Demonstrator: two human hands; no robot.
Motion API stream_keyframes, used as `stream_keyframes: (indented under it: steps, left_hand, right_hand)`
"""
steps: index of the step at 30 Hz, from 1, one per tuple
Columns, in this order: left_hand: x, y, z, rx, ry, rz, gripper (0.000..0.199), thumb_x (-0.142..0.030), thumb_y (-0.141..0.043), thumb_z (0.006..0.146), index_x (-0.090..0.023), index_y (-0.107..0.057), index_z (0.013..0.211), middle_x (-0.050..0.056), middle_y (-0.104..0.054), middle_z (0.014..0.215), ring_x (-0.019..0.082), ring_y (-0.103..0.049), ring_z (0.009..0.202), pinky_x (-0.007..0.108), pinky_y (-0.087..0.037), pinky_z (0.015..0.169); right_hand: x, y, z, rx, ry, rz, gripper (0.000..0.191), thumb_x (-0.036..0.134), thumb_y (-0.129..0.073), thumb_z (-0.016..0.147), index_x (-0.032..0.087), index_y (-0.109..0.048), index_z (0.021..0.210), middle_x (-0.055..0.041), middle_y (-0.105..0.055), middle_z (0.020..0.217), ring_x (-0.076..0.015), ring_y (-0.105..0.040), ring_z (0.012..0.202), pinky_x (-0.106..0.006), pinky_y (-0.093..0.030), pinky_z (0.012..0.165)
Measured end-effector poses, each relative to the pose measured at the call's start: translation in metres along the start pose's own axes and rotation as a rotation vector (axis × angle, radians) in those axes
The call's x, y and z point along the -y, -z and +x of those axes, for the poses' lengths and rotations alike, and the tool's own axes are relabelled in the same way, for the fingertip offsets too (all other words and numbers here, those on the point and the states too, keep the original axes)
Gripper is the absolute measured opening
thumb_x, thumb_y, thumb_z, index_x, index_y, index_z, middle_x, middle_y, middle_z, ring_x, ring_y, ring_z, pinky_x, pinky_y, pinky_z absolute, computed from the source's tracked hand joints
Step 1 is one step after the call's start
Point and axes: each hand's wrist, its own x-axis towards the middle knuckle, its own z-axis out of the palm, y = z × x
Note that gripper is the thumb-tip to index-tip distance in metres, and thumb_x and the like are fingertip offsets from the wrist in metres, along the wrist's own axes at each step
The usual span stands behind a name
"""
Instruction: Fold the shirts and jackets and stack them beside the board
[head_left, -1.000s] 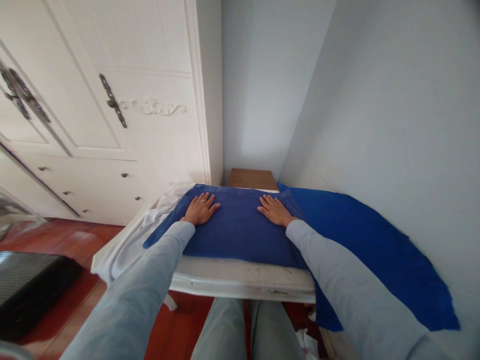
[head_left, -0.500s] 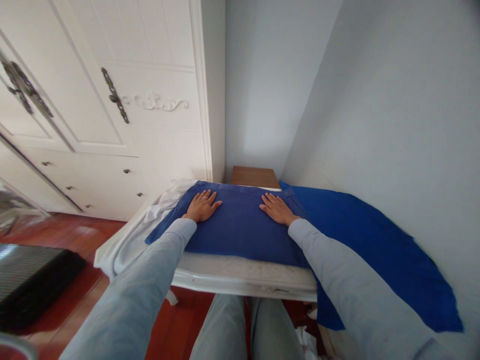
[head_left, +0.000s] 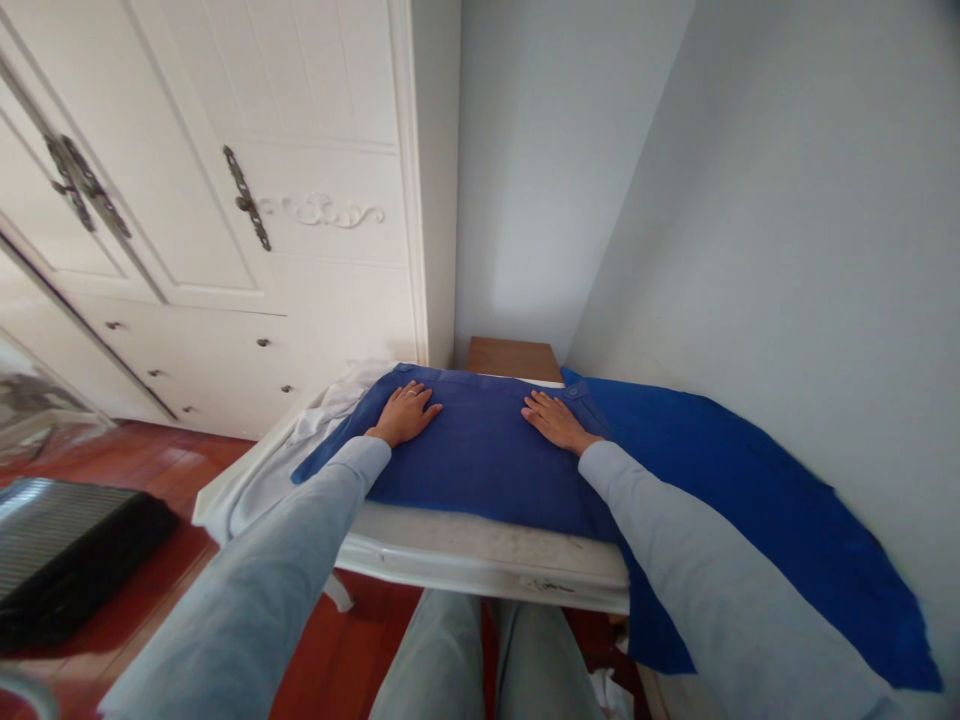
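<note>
A blue garment [head_left: 480, 450] lies spread flat over a white table [head_left: 480, 545]. Buttons show near its two far corners. My left hand [head_left: 405, 412], with a ring on one finger, rests palm down on the garment's left part, fingers stretched out. On the right part my right hand [head_left: 555, 420] is pressed flat, close to a button. Neither hand grips the fabric. Brighter blue cloth [head_left: 720, 480] spreads out to the right beneath my right arm and hangs past the table's edge; I cannot tell whether it belongs to the same garment.
White cloth [head_left: 262, 490] is draped over the table's left side. A white wardrobe [head_left: 337, 300] stands behind on the left, and a brown wooden box [head_left: 514, 358] sits in the wall corner. On the red floor at left lies a black ridged case [head_left: 82, 560].
Both hands stay flat on the garment in nearly the same spots. The head view has shifted slightly, so the wardrobe appears a little farther right.
</note>
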Motion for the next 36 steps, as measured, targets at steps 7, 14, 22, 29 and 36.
stream_keyframes:
  steps: [7,14,22,29,36]
  left_hand:
    - [-0.086,-0.001,0.000,-0.076,-0.003,-0.770,0.026,-0.036,-0.056,0.089,-0.017,-0.074,0.084,0.007,-0.075,0.082,0.022,-0.069,0.077,0.032,-0.053,0.074]
    - [-0.145,-0.011,-0.004,0.027,-0.074,-1.301,0.033,-0.050,-0.067,0.083,-0.017,-0.069,0.079,0.003,-0.071,0.070,0.017,-0.066,0.066,0.027,-0.050,0.063]
    - [-0.149,-0.019,-0.011,0.051,-0.169,-1.464,0.038,-0.054,-0.068,0.085,-0.017,-0.066,0.085,0.001,-0.068,0.068,0.016,-0.066,0.061,0.029,-0.051,0.065]
    - [-0.148,-0.025,-0.012,-0.012,-0.109,-1.418,0.038,-0.055,-0.069,0.083,-0.017,-0.064,0.080,0.001,-0.069,0.069,0.015,-0.064,0.065,0.029,-0.051,0.068]
    - [-0.146,-0.030,-0.013,-0.067,-0.046,-1.317,0.032,-0.049,-0.065,0.085,-0.019,-0.062,0.075,0.001,-0.067,0.071,0.015,-0.061,0.069,0.029,-0.050,0.071]
  right_hand:
    - [0.035,0.007,-0.023,-0.076,0.125,0.700,0.069,0.078,-0.031,0.092,0.022,-0.067,0.074,-0.0083,-0.075,0.080,-0.0222,-0.069,0.076,-0.038,-0.054,0.079]
    - [0.064,-0.004,-0.043,-0.050,0.075,0.997,0.068,0.085,-0.040,0.084,0.022,-0.059,0.069,-0.0015,-0.061,0.058,-0.0140,-0.053,0.049,-0.028,-0.044,0.051]
    - [0.066,-0.011,-0.045,-0.167,0.039,0.926,0.070,0.086,-0.034,0.085,0.023,-0.055,0.065,-0.0006,-0.057,0.053,-0.0150,-0.049,0.048,-0.029,-0.040,0.050]
    - [0.071,-0.007,-0.051,-0.241,0.040,0.759,0.067,0.080,-0.031,0.091,0.024,-0.054,0.062,0.0000,-0.055,0.052,-0.0175,-0.053,0.052,-0.031,-0.044,0.060]
    - [0.073,-0.008,-0.052,-0.258,0.047,0.706,0.064,0.077,-0.029,0.094,0.025,-0.055,0.066,0.0002,-0.055,0.052,-0.0187,-0.053,0.053,-0.032,-0.043,0.061]
